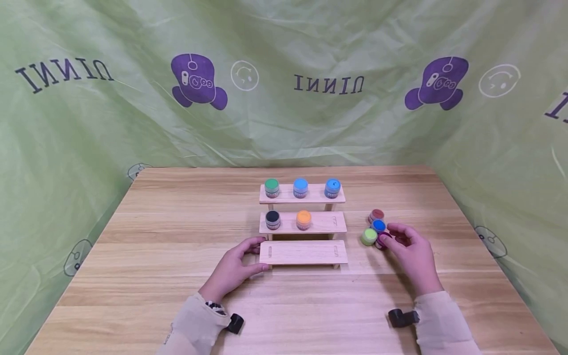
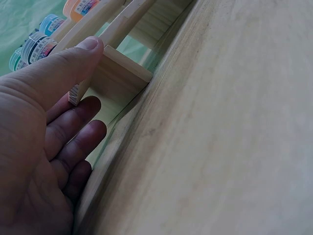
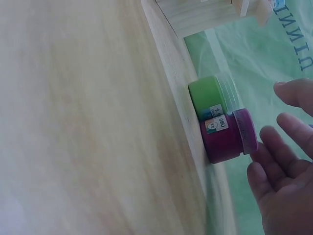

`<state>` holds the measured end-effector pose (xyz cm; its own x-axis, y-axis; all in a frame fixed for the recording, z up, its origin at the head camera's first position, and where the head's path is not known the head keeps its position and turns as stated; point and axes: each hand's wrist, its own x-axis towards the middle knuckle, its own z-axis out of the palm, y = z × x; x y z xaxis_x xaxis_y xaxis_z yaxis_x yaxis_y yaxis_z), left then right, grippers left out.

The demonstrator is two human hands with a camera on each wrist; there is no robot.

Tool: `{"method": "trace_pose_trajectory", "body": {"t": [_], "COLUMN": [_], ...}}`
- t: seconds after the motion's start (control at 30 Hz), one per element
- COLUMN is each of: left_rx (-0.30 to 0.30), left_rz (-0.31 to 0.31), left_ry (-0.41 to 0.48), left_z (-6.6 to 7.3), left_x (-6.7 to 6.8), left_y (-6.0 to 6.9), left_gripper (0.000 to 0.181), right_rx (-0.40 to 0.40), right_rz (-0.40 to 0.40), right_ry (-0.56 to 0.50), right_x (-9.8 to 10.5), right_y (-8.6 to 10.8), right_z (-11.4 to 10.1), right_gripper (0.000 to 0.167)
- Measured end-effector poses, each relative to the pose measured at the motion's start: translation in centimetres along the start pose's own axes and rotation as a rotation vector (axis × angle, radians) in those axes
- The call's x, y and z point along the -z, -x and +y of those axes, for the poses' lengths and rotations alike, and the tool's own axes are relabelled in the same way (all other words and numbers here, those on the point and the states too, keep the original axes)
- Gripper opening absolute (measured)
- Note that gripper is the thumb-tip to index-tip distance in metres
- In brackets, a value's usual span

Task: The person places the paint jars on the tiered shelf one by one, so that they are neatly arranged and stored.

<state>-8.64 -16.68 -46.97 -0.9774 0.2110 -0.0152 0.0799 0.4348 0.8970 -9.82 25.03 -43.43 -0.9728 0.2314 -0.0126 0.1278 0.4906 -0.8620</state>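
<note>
A wooden three-step stand [image 1: 302,253] stands mid-table. My left hand [image 1: 235,268] holds the left end of its lowest step. In the left wrist view the thumb [image 2: 73,71] is on the board's front edge, the other fingers behind its end. My right hand [image 1: 412,251] hovers beside several small paint jars, its fingers spread and nothing held. Closest to it is a purple paint jar [image 3: 225,137]. A light green jar [image 1: 369,236], a blue jar [image 1: 378,226] and a reddish-brown jar [image 1: 376,215] stand close around it.
On the top step are a green jar [image 1: 272,188] and two blue jars, one a light blue jar [image 1: 300,188]. A black jar [image 1: 272,220] and an orange jar [image 1: 303,220] occupy the middle step. Green printed cloth [image 1: 275,128] hangs around the table.
</note>
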Motion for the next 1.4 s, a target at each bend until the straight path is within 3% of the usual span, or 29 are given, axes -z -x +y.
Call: {"method": "trace_pose_trajectory", "body": {"t": [0.57, 1.03, 1.4], "left_rx": [0.001, 0.005, 0.001], "left_rz": [0.0, -0.003, -0.006], "left_ry": [-0.009, -0.005, -0.007], "left_z": [-0.1, -0.2, -0.2], "left_x": [0.0, 0.0, 0.0], "left_y": [0.0, 0.0, -0.1], "left_gripper": [0.065, 0.068, 0.069], "right_rx": [-0.02, -0.07, -0.091], "right_rz": [-0.069, -0.067, -0.054], "right_ry": [0.048, 0.09, 0.157], "right_x": [-0.5, -0.5, -0.7], "right_y": [-0.3, -0.5, -0.4], "right_z": [1.1, 1.4, 1.5], "right_gripper": [0.057, 0.065, 0.063]}}
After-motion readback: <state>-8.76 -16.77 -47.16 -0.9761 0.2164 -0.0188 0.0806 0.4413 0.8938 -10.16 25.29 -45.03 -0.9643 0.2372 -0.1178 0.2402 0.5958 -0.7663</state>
